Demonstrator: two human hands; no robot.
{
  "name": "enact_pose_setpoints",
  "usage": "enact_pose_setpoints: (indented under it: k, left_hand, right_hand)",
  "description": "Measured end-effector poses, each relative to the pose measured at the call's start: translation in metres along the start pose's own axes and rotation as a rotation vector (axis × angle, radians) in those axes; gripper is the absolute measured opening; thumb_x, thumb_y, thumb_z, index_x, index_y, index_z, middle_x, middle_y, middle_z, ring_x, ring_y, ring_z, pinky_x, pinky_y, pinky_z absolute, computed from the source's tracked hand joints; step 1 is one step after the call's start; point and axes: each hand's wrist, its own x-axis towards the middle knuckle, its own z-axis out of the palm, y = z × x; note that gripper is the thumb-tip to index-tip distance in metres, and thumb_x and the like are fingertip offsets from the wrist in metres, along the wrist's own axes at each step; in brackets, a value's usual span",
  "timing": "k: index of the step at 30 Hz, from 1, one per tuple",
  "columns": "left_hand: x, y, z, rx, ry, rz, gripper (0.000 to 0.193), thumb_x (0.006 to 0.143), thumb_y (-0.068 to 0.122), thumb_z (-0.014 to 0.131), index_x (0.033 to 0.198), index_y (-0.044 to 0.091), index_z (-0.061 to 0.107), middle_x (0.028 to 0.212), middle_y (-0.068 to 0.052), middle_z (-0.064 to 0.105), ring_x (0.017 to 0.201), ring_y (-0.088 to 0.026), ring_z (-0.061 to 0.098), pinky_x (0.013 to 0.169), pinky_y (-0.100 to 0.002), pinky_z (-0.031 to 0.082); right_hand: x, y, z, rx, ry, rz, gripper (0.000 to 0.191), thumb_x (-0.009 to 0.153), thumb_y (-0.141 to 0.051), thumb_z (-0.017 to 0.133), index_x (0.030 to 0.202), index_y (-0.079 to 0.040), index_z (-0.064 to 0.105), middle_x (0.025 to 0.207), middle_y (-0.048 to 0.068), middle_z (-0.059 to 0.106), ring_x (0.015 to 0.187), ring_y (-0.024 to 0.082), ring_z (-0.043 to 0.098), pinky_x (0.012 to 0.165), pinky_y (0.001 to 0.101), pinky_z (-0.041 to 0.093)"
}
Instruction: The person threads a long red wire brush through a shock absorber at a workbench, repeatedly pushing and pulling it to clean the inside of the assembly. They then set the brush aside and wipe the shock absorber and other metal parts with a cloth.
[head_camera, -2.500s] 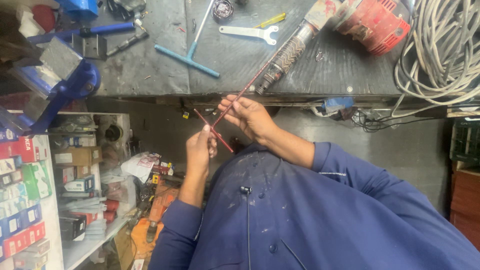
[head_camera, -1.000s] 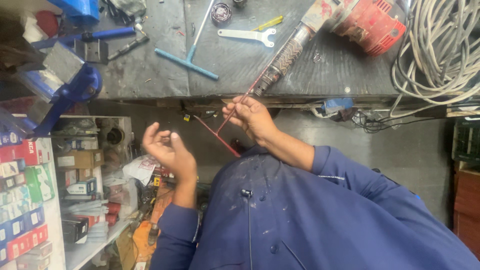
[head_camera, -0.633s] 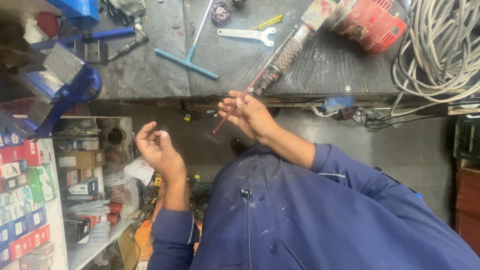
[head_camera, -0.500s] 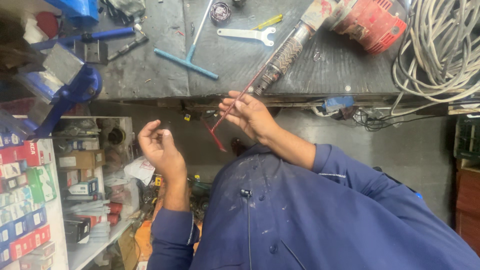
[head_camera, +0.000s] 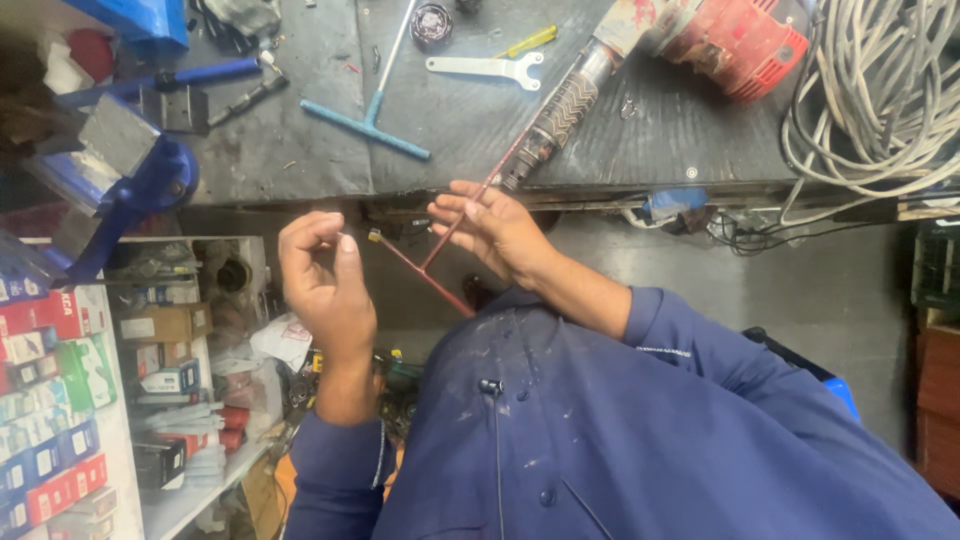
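The right hand (head_camera: 495, 228) is pinched on a thin red wire (head_camera: 440, 250) at its bend, just below the desk (head_camera: 480, 120) edge; one leg runs up toward the red drill (head_camera: 700, 40), the other slants left to a small tip. The left hand (head_camera: 325, 285) is beside it, fingers loosely curled, holding nothing, near the wire's tip but apart from it

Dark workbench (head_camera: 300, 150), red power tool (head_camera: 740, 40), flat wrench (head_camera: 487, 67), cable coil (head_camera: 880, 90)
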Motion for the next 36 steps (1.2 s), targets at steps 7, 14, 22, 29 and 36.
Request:
enact_pose_setpoints:
  k: [7,14,22,29,36]
  left_hand:
    - [0.009,0.024,0.008,0.161,-0.147,0.079,0.012,0.098,-0.002,0.064,0.109,0.002,0.063,0.116,-0.011,0.063,0.115,-0.023,0.061,0.106,-0.035,0.049]
    - [0.014,0.035,0.008,0.237,-0.206,0.098,0.011,0.095,-0.002,0.066,0.104,0.004,0.067,0.115,-0.012,0.066,0.115,-0.027,0.063,0.105,-0.037,0.048]
    - [0.015,0.029,0.001,0.246,-0.190,0.072,0.008,0.097,0.000,0.067,0.103,0.005,0.068,0.113,-0.011,0.067,0.113,-0.025,0.064,0.103,-0.035,0.048]
    - [0.017,0.023,-0.001,0.257,-0.203,0.068,0.007,0.097,0.000,0.066,0.102,0.005,0.068,0.112,-0.010,0.068,0.112,-0.025,0.064,0.103,-0.036,0.047]
    - [0.027,0.016,-0.001,0.245,-0.234,0.056,0.007,0.097,0.000,0.067,0.101,0.005,0.069,0.112,-0.010,0.069,0.112,-0.025,0.065,0.102,-0.036,0.047]
  right_hand:
    - [0.004,0.010,-0.019,-0.133,0.146,0.015,0.026,0.103,-0.014,0.064,0.123,-0.001,0.055,0.115,0.014,0.067,0.113,0.029,0.066,0.103,0.0463,0.056]
    - [0.006,0.012,-0.017,-0.028,0.035,-0.008,0.029,0.104,-0.016,0.064,0.127,-0.004,0.050,0.116,0.010,0.061,0.116,0.027,0.062,0.108,0.0523,0.054]
    - [0.006,0.003,-0.005,0.003,0.016,-0.011,0.048,0.101,-0.018,0.064,0.141,-0.002,0.045,0.120,0.013,0.061,0.126,0.031,0.060,0.112,0.0536,0.049]
    - [0.009,0.006,-0.012,-0.004,0.038,0.000,0.034,0.103,-0.015,0.060,0.132,-0.001,0.047,0.122,0.014,0.063,0.127,0.033,0.062,0.108,0.0523,0.053]
    - [0.010,0.010,-0.007,-0.059,0.097,0.030,0.028,0.104,-0.012,0.058,0.128,-0.003,0.049,0.122,0.014,0.062,0.124,0.033,0.064,0.103,0.0499,0.057]
